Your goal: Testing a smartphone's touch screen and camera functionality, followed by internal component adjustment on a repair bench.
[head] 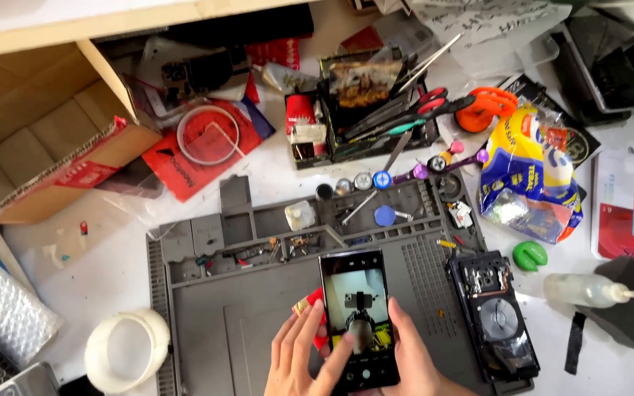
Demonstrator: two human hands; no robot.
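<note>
- Our right hand [412,359] cradles the smartphone [357,315] from its right edge, fingers wrapped around the side, so the grip is closed on it.
- Our left hand [302,352] comes in from the left, fingers spread, one fingertip pressing the lit screen near its lower middle; it pinches nothing.
- The phone sits over the lower centre of the grey repair mat [207,323], screen on and showing a live camera view, so it looks assembled and working; a check of the camera seems under way.
- A small red item [315,301] peeks out just left of the phone.
- Right of the phone, on the mat's edge, lies an opened black device back [494,315], its insides bare.
- Up the mat, little trays hold screws and parts; above them stands a tool holder [365,103] with tweezers and scissors.
- Off the mat's left, a white tape roll [126,352]; off its right, a squeeze bottle [588,290]. Nothing crowds our hands.
</note>
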